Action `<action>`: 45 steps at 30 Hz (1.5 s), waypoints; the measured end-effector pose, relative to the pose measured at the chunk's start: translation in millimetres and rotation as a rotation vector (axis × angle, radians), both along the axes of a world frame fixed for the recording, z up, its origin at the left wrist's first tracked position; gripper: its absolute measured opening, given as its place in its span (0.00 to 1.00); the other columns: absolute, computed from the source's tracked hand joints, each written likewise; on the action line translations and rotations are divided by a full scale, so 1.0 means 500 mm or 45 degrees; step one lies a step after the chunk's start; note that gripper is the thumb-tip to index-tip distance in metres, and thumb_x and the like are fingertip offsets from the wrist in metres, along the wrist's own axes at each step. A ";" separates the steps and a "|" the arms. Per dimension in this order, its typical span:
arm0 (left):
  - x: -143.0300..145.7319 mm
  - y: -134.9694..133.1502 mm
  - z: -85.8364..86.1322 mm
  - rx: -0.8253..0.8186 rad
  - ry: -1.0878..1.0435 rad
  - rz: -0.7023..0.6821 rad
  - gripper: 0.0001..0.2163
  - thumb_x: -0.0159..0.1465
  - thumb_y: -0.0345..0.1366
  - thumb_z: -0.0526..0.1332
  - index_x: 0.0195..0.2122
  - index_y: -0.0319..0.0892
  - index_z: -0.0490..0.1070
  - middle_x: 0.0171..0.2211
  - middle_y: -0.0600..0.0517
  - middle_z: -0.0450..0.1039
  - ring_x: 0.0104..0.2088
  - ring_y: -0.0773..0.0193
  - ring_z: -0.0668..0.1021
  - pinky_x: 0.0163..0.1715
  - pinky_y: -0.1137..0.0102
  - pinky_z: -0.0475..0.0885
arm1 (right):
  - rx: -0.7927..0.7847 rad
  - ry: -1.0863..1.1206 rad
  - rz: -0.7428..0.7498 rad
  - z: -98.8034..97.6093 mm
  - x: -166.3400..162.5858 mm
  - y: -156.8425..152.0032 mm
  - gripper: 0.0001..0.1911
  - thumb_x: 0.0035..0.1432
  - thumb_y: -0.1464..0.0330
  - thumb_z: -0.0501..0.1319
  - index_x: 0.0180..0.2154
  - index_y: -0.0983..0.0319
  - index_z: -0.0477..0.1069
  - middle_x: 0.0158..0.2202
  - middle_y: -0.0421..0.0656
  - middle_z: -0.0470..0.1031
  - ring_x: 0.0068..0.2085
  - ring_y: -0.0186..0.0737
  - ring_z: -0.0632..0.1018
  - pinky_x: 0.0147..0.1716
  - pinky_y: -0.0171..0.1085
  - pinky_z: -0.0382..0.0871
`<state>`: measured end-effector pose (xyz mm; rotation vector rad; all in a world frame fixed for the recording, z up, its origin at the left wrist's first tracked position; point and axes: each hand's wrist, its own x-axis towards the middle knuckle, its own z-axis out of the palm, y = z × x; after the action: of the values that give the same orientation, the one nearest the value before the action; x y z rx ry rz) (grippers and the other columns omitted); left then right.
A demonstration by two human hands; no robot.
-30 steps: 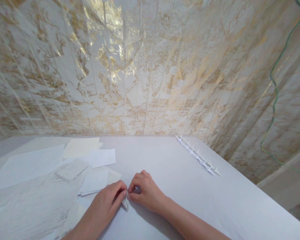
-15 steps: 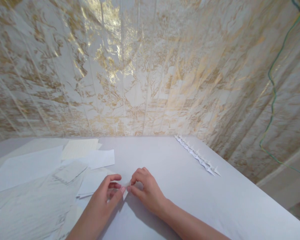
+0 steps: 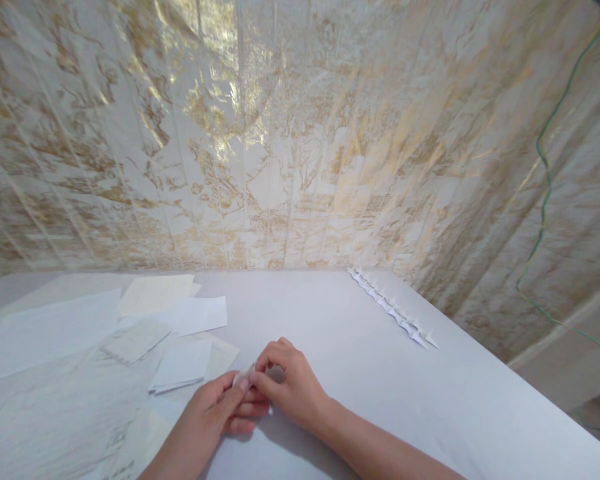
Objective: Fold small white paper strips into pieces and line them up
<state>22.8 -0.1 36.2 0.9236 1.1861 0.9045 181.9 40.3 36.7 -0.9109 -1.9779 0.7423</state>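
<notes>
Through the head camera I am looking down at a person's two bare hands, which are meeting low in the middle of the view above a smooth, pale tabletop (image 3: 310, 313). The left hand (image 3: 215, 408) is pinching a small folded piece of white paper (image 3: 245, 373) between thumb and forefinger, its other fingers reaching out underneath; the right hand (image 3: 293, 383) is gripping the right end of the same piece between thumb and fingertips. Its exact shape is escaping me, because the fingers are hiding most of it. I am judging it to be nearly weightless, thin and crisp at the folds, not slippery but easily creased, so I am favouring a light fingertip pinch along the edges over a squeeze across the middle. To the left, loose sheets (image 3: 55, 333) are overlapping, with a small stack of cut paper (image 3: 183, 363) lying near the left hand and a cream sheet (image 3: 157, 295) lying farther back. Toward the right edge, two rows of pointed folded papers (image 3: 392, 311) are running diagonally. Behind, a wall covering (image 3: 300, 133) is glinting with gold patterns, and a green cable (image 3: 549, 181) is hanging at the right.
</notes>
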 end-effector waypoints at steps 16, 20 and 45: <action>0.003 -0.004 0.002 0.123 0.160 -0.112 0.28 0.50 0.66 0.65 0.31 0.41 0.74 0.29 0.47 0.82 0.32 0.56 0.83 0.26 0.71 0.72 | 0.257 -0.341 0.007 0.003 0.011 -0.003 0.15 0.61 0.74 0.56 0.22 0.60 0.60 0.22 0.36 0.65 0.27 0.34 0.66 0.32 0.35 0.60; 0.000 -0.007 -0.001 0.214 0.150 -0.138 0.20 0.57 0.56 0.65 0.33 0.41 0.74 0.28 0.51 0.79 0.29 0.60 0.79 0.25 0.72 0.71 | 0.377 -0.330 0.022 0.010 0.009 -0.013 0.02 0.58 0.70 0.60 0.32 0.59 0.68 0.28 0.40 0.72 0.31 0.39 0.71 0.34 0.37 0.63; 0.002 -0.010 -0.012 0.264 0.082 -0.152 0.26 0.58 0.61 0.63 0.37 0.40 0.78 0.27 0.48 0.81 0.28 0.60 0.79 0.24 0.71 0.71 | -0.103 0.150 0.145 0.011 0.007 -0.011 0.12 0.53 0.77 0.57 0.31 0.61 0.79 0.26 0.39 0.73 0.29 0.34 0.71 0.32 0.33 0.66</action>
<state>23.9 -5.3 30.3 1.1860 1.0924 0.9185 185.5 35.0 42.3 -0.7874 -1.9191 0.9262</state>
